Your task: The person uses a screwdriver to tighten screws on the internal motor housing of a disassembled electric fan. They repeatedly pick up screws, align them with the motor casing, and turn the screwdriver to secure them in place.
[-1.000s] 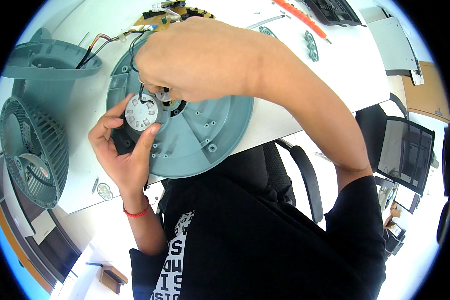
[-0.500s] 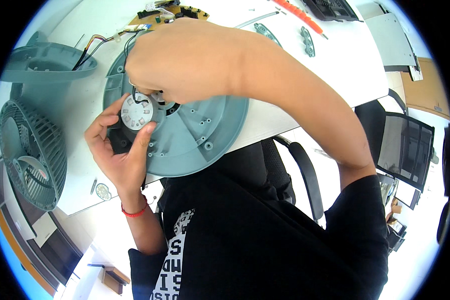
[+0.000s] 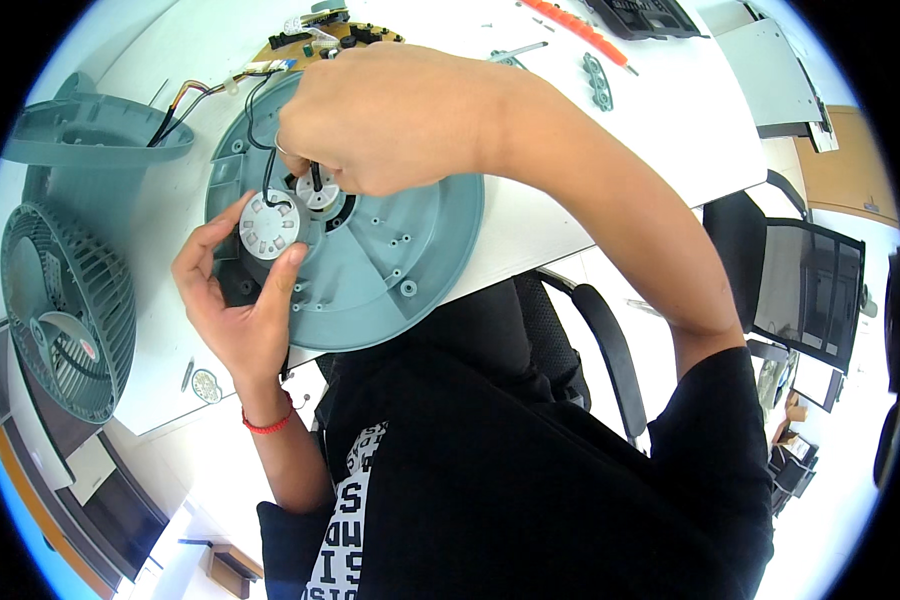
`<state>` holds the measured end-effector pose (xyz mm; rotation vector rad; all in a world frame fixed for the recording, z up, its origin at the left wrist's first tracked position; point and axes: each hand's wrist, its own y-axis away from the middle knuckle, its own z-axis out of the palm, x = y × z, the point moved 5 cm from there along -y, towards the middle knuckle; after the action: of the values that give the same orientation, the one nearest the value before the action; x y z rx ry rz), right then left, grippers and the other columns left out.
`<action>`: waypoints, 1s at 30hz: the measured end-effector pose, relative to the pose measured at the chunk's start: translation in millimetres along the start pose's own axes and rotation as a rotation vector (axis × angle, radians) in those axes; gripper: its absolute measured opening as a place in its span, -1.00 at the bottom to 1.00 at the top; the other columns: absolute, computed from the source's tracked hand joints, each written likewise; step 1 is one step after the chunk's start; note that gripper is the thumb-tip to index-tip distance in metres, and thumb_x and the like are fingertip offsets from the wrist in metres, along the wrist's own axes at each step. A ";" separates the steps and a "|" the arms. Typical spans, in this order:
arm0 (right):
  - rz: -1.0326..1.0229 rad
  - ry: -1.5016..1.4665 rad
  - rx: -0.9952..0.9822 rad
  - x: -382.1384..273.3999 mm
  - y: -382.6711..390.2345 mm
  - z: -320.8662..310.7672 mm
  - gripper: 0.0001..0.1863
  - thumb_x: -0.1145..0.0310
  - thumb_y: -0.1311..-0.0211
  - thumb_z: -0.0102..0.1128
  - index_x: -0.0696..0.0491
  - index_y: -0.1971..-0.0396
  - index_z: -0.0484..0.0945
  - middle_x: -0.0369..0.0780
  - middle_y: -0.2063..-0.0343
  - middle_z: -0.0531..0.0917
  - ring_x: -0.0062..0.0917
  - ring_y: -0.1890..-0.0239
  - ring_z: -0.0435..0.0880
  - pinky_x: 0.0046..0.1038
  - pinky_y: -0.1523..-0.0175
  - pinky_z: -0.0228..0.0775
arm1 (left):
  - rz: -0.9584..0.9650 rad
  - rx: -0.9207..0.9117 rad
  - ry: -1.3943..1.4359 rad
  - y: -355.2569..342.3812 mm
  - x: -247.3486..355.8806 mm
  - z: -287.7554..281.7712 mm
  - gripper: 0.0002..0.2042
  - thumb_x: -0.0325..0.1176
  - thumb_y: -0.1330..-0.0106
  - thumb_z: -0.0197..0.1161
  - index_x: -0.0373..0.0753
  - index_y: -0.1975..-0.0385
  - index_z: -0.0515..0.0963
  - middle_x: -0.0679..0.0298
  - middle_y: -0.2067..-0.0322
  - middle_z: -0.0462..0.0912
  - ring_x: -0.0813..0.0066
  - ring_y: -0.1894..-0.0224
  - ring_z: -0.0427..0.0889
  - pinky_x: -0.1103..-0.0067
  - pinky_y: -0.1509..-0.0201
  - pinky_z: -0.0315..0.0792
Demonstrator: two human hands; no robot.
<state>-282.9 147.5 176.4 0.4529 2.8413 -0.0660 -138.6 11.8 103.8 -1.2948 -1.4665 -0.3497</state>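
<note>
My left hand (image 3: pixel 235 310) grips a small round motor-like part (image 3: pixel 270 226) between thumb and fingers. Its pale grey face has a ring of slots, and a black wire enters it. This part is held over a round grey-green plastic base (image 3: pixel 370 290) with ribs and screw posts. My right hand (image 3: pixel 370 125) reaches across above the base, fingers closed. A short black rod-like piece (image 3: pixel 317 177) runs from under those fingers to a white round piece (image 3: pixel 319 194) at the base's middle. What the fingers hold is mostly hidden by the hand.
A brown circuit board (image 3: pixel 365 38) with wires lies behind the base. At the left stand a grey-green fan housing (image 3: pixel 90 135) and a slatted grille (image 3: pixel 80 300). Further right are a small grey-green bracket (image 3: pixel 597 82), an orange-red stick (image 3: pixel 580 30) and a black case (image 3: pixel 645 15).
My right hand has shifted slightly right, uncovering the white round piece and black rod. The base sits a little further left in view. My left hand keeps its hold.
</note>
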 end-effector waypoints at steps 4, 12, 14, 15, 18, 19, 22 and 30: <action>-0.030 -0.015 0.035 -0.3 -0.2 -0.7 -0.75 0.51 -0.04 0.34 0.10 0.23 0.80 -0.15 0.32 0.79 -0.24 0.14 0.78 -0.26 0.02 0.64 | 0.000 0.004 -0.010 0.4 -0.6 -0.8 -0.35 -0.55 -0.12 0.61 -0.29 -0.15 0.33 -0.06 -0.13 0.62 0.19 -0.23 0.62 0.35 -0.36 0.45; -0.034 0.046 -0.018 2.7 -7.9 0.6 -0.82 0.48 0.02 0.39 0.09 0.35 0.80 -0.10 0.48 0.74 -0.17 0.34 0.77 -0.24 0.18 0.64 | 0.000 -0.004 -0.021 0.8 -1.7 -1.5 -0.33 -0.55 -0.12 0.62 -0.30 -0.17 0.33 -0.04 -0.14 0.62 0.19 -0.23 0.63 0.35 -0.35 0.46; -0.046 0.029 0.018 0.2 -7.9 -3.7 -0.88 0.49 0.05 0.39 0.12 0.44 0.77 -0.08 0.52 0.72 -0.15 0.38 0.76 -0.24 0.22 0.63 | -0.002 0.003 -0.008 1.1 -2.6 -1.8 -0.33 -0.54 -0.12 0.62 -0.30 -0.17 0.33 -0.04 -0.14 0.62 0.19 -0.22 0.63 0.35 -0.35 0.46; -0.044 0.044 0.010 -1.2 -7.6 -4.4 -0.91 0.49 0.06 0.39 0.14 0.49 0.76 -0.07 0.54 0.71 -0.14 0.40 0.75 -0.24 0.25 0.63 | 0.004 -0.001 -0.009 1.2 -2.7 -1.9 -0.33 -0.53 -0.12 0.62 -0.30 -0.18 0.33 -0.04 -0.14 0.62 0.19 -0.22 0.63 0.35 -0.34 0.46; -0.104 0.102 0.004 -7.5 -6.3 -9.7 -0.96 0.52 0.09 0.37 0.16 0.56 0.70 -0.07 0.54 0.71 -0.13 0.40 0.75 -0.23 0.27 0.62 | 0.027 -0.011 -0.021 0.3 -2.4 -2.5 -0.32 -0.52 -0.12 0.63 -0.29 -0.18 0.33 -0.04 -0.13 0.63 0.20 -0.22 0.63 0.36 -0.34 0.47; -0.100 0.093 -0.018 -8.3 -6.0 -10.4 -0.96 0.53 0.10 0.37 0.17 0.58 0.69 -0.06 0.54 0.70 -0.13 0.40 0.75 -0.23 0.27 0.62 | 0.034 -0.011 -0.031 0.3 -2.1 -2.7 -0.32 -0.52 -0.12 0.63 -0.29 -0.18 0.32 -0.04 -0.13 0.63 0.21 -0.21 0.63 0.36 -0.34 0.46; -0.124 0.106 -0.009 -12.7 -5.8 -14.0 -0.96 0.55 0.11 0.36 0.18 0.60 0.66 -0.06 0.55 0.70 -0.12 0.39 0.76 -0.23 0.28 0.62 | 0.036 -0.019 -0.037 0.7 -1.2 -4.4 -0.32 -0.51 -0.12 0.63 -0.28 -0.19 0.32 -0.04 -0.12 0.64 0.21 -0.21 0.63 0.36 -0.35 0.45; -0.185 0.166 0.046 -16.7 -7.0 -12.6 -0.98 0.55 0.09 0.35 0.16 0.57 0.69 -0.08 0.51 0.73 -0.16 0.35 0.79 -0.23 0.26 0.64 | 0.029 -0.011 -0.022 0.2 -1.5 -6.1 -0.31 -0.51 -0.11 0.64 -0.28 -0.19 0.32 -0.04 -0.12 0.65 0.21 -0.22 0.62 0.35 -0.37 0.42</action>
<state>-272.9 136.8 193.0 0.2128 3.0438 -0.1349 -135.6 6.4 104.7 -1.3318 -1.4643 -0.3260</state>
